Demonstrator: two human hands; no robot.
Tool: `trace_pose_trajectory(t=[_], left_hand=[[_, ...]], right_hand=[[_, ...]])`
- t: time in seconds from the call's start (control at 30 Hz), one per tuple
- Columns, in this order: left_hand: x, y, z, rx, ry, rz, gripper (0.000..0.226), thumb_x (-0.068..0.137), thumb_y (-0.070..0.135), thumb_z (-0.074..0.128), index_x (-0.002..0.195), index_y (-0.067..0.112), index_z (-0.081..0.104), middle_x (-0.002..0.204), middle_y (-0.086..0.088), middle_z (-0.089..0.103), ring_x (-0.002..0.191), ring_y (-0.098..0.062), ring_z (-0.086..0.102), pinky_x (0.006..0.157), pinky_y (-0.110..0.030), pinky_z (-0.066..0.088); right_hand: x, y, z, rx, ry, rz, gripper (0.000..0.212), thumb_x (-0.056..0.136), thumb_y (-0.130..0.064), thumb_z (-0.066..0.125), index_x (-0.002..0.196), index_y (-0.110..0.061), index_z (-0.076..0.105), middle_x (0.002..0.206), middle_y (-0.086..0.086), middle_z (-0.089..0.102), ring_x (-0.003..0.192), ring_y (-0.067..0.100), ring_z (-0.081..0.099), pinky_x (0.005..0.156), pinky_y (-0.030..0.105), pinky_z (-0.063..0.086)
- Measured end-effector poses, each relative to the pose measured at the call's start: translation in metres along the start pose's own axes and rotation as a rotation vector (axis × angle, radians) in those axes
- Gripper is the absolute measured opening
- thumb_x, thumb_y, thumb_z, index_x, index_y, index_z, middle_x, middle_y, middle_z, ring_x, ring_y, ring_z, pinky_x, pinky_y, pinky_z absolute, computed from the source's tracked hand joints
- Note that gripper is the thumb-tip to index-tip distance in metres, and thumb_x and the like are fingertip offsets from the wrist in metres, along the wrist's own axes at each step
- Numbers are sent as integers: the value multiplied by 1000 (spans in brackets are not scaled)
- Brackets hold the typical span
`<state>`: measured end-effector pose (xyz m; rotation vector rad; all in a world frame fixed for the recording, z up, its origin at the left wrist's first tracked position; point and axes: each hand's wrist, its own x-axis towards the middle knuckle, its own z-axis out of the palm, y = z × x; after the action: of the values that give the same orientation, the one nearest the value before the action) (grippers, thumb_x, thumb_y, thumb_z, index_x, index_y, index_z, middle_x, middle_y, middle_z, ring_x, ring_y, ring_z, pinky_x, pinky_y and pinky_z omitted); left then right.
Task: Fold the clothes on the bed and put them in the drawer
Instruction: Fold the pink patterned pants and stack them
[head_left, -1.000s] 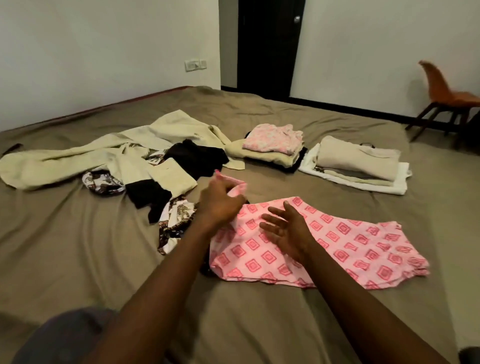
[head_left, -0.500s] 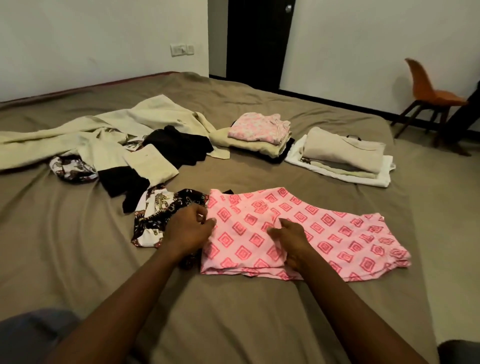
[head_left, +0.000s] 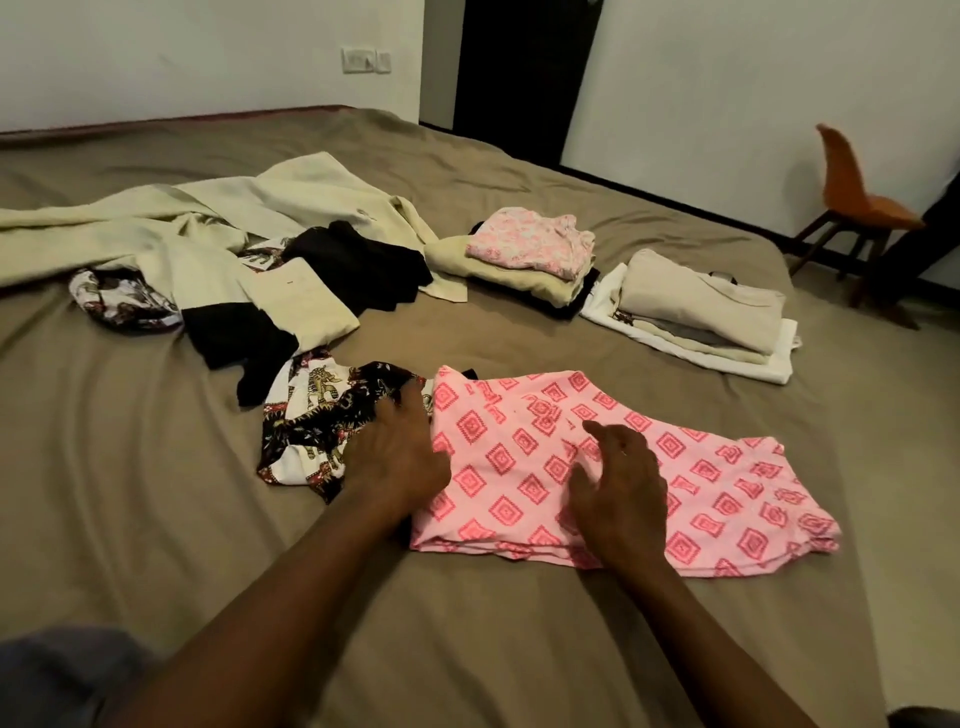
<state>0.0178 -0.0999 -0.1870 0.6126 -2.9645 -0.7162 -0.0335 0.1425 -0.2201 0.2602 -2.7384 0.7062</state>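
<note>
A pink garment with a darker pink diamond print (head_left: 691, 467) lies folded flat on the brown bed (head_left: 156, 493) in front of me. My left hand (head_left: 397, 457) rests at the garment's left edge, fingers straight, partly over a black and white patterned cloth (head_left: 317, 415). My right hand (head_left: 618, 483) lies flat on the pink garment with its fingers spread. Neither hand holds anything. No drawer is in view.
A heap of unfolded cream and black clothes (head_left: 249, 260) lies at the left. Two folded stacks sit farther back: one topped with pink floral fabric (head_left: 530, 244), one beige on white (head_left: 701, 306). An orange chair (head_left: 857, 202) stands by the wall at right, beside a dark doorway (head_left: 519, 67).
A second ago my left hand held up a corner of the pink garment. That corner now lies folded over, and both hands have flattened out, the right one on the fabric.
</note>
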Motion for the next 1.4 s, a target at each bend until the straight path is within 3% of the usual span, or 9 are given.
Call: trace_pose_trajectory(t=[0.13,0.23,0.33,0.43,0.57,0.67,0.87,1.17,1.4], left_hand=[[11,12,13,213,112,296,63,101,57,45,157,36,25,157,-11,25,139,-31,36,103,-48,46],[22,-3,24,239,-1,172,60,104,63,30,158,37,29,166,-10,15,148,-34,24,112,-54,36],[31,-17,31,87,79,120,55,103,60,33,152,37,44,156,-12,33,141,-32,34,109,-52,41],[41,-15,38,-72,168,67,46,101,61,42,135,37,61,138,-8,50,125,-27,47,97,-44,46],[43,-13,41,-176,273,15,32,96,55,57,120,34,60,120,-4,59,109,-26,57,78,-36,44],[52,-14,36,-305,268,-68,46,90,52,68,126,31,50,119,2,64,106,-25,62,77,-37,47],[60,-13,31,-461,246,-212,46,84,49,77,122,30,62,109,5,70,102,-24,66,81,-39,53],[45,-4,20,-265,374,-99,18,87,38,75,97,27,67,113,-8,52,113,-32,50,77,-39,45],[32,-2,20,-277,238,-53,40,90,42,70,114,21,45,108,-4,59,95,-26,59,76,-37,45]], right_hand=[[12,-27,16,17,-306,-303,59,103,-55,37,158,-35,35,169,-5,26,157,20,17,124,51,18],[28,-25,35,-214,-536,-110,72,102,-70,11,164,-36,7,172,-9,-4,159,23,-8,125,56,-4],[58,-6,31,-236,-248,191,64,104,-62,23,152,-24,41,162,8,36,147,37,32,118,57,24],[101,4,28,-113,-91,78,42,106,-36,47,145,-23,51,148,6,51,130,29,50,105,45,44],[154,-4,32,-180,-235,-12,48,99,-26,60,147,-28,52,145,0,54,123,23,59,98,40,52],[168,-9,34,-234,-278,-3,25,95,-22,62,117,-31,71,114,-3,73,93,17,67,81,34,56],[77,12,23,-128,158,-275,5,97,-24,67,98,-21,71,98,-3,68,87,18,60,66,35,50],[53,24,29,-243,-13,-324,45,104,-42,43,133,-16,65,120,6,66,117,30,54,98,47,45],[48,25,37,-157,-391,-226,75,102,-69,23,163,-25,23,172,-5,15,158,15,11,129,38,11]])
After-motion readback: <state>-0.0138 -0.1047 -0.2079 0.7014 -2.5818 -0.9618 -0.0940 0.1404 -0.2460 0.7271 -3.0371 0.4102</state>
